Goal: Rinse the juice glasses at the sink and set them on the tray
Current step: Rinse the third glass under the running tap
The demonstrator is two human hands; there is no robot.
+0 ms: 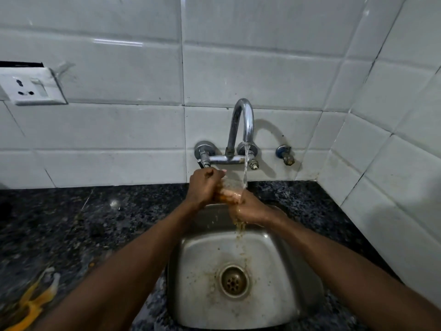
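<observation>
Down low, near me, the steel sink [274, 254] has lots of open room. Above its back edge I hold a clear juice glass [230, 186], tipped so its long way leans left. Left hand [202, 185] wraps it tight. Right hand [248, 209] cups under. Water from the tap [242, 125] falls on it.

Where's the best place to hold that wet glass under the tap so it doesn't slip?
Probably round its lower wall, from the side, as the right hand does. The glass lies tilted, mouth toward the stream from the faucet, so the rim should stay clear. The left hand steadies it.
</observation>
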